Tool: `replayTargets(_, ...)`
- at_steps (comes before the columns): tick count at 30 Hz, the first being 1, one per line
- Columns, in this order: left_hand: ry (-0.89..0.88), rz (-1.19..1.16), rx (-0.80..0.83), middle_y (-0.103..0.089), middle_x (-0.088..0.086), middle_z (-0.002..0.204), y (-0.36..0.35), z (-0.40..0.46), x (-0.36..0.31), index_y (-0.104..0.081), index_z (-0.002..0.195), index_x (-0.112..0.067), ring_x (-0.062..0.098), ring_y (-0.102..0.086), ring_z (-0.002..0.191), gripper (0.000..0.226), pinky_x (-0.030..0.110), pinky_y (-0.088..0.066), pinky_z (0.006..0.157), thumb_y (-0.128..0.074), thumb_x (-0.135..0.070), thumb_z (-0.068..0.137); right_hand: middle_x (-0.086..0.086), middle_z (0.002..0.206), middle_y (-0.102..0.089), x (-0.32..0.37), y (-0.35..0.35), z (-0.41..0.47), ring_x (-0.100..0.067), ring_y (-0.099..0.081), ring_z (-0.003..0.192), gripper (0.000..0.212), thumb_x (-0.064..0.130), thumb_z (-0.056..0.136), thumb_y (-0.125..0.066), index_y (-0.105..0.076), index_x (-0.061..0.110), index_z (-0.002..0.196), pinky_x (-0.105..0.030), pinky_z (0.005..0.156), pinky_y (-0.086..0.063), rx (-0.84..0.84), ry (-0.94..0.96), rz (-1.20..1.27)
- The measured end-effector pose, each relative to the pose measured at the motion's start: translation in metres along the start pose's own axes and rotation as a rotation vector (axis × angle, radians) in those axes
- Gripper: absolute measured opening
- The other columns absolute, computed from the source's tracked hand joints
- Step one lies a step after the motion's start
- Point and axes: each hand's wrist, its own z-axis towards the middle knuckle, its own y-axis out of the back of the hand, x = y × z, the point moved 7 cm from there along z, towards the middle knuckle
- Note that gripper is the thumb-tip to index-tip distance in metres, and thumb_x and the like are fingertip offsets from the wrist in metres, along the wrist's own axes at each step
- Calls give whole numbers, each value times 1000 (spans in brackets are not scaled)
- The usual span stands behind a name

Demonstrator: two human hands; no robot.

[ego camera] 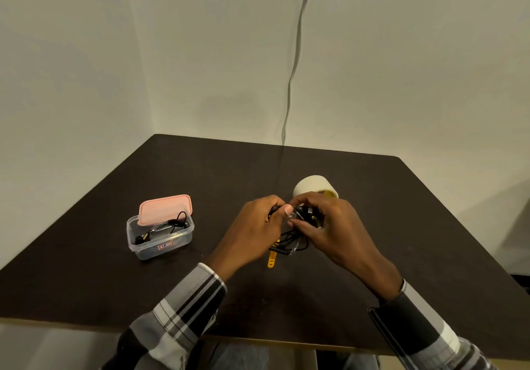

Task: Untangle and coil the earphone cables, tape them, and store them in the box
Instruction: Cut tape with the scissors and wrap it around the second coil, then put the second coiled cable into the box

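Nearest the camera are two plaid sleeves (183,312), reaching forward over the near edge of the dark desk (372,226). The left hand (252,232) and the right hand (329,226) meet above the middle of the desk, both working on one bundle of black earphone cable (289,239). The left hand's fingers (275,201) are curled in, and its thumb and forefinger pinch a strand at the top of the bundle. The right hand's fingers (304,199) are curled round the bundle from the far side, gripping it. Loose loops hang below the hands toward the desk; whether they touch it cannot be told. Holding the bundle raised probably lets the loops fall free, so knots show and a strand can be drawn out; this looks like the untangling or coiling step, with no tape on yet as far as can be seen.

A yellow strip (272,260) lies on the desk just under the loops; what it is cannot be told. The roll of tape (311,187) lies just beyond the right hand, close by for the next step.

To the left, well apart from the hands, is the clear plastic box (160,247). Its pink lid (165,209) leans against the far rim, leaving the box open. Inside lies a black earphone set (163,227), apparently already stored.
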Motion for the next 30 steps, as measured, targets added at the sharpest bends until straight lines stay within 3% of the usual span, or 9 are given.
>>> replayTargets(2, 22, -69, 6, -58, -8, 68, 1, 1, 0, -66, 88, -15, 8, -54, 62, 25, 40, -49, 64, -51, -30, 100, 9, 97, -73, 2, 3, -2, -7, -67, 90, 23, 29, 85, -76, -74, 23, 107, -33, 74, -57, -70, 73, -21)
replayTargets(4, 30, -114, 3, -56, -12, 63, 3, 1, -1, -68, 85, -19, 9, -54, 63, 24, 38, -46, 62, -52, -29, 100, 5, 95, -74, 0, 5, -3, -12, -69, 88, 27, 35, 86, -71, -76, 22, 109, -39, 71, -58, -115, 103, -8)
replayTargets(8, 18, -158, -17, -58, -15, 63, 4, -1, -3, -67, 80, -30, 13, -57, 65, 24, 37, -46, 61, -53, -29, 99, 4, 90, -74, -3, 9, -2, -11, -69, 83, 28, 38, 85, -68, -79, 20, 105, -40, 66, -58, -169, 102, 98)
replayTargets(13, -24, -235, -61, -56, -11, 61, 4, -3, -9, -70, 89, -15, 4, -56, 55, 23, 29, -47, 56, -54, -28, 99, 4, 86, -74, -10, 7, -3, -14, -70, 80, 23, 33, 88, -68, -79, 19, 103, -43, 66, -56, -221, 34, 225)
replayTargets(17, -86, -214, -114, -62, -14, 71, 5, -4, -13, -72, 95, -14, 0, -58, 63, 22, 15, -44, 56, -54, -26, 100, 2, 84, -73, -12, 3, -6, -16, -69, 81, 24, 35, 91, -63, -79, 22, 103, -47, 69, -55, -248, -41, 283)
replayTargets(21, -138, -141, -133, -65, -6, 85, 2, -5, -11, -72, 100, -19, 8, -62, 74, 28, 35, -55, 65, -53, -39, 97, 2, 86, -74, -17, -1, -7, -17, -68, 86, 17, 29, 92, -65, -79, 25, 100, -50, 75, -54, -244, -148, 371)
replayTargets(24, -139, -121, -180, -65, -7, 82, 4, -4, -8, -72, 97, -20, 11, -63, 78, 25, 44, -56, 64, -55, -38, 97, 3, 85, -75, -16, -7, -7, -14, -69, 87, 17, 19, 96, -64, -80, 24, 100, -45, 79, -56, -184, -226, 491)
replayTargets(27, -58, -238, -218, -64, -13, 67, 8, -3, -6, -72, 90, -18, 1, -58, 62, 19, 24, -50, 59, -57, -25, 99, 0, 86, -76, -14, -15, -7, -14, -71, 84, 22, 12, 97, -60, -75, 16, 113, -33, 80, -58, -108, -336, 784)
replayTargets(30, 144, -472, -283, -52, -6, 52, 14, -2, 9, -70, 82, -11, 7, -50, 53, 24, 23, -42, 57, -57, -24, 98, -7, 91, -75, -12, -21, -8, -19, -72, 88, 34, 6, 90, -65, -69, 15, 123, -28, 79, -57, -44, -411, 1032)
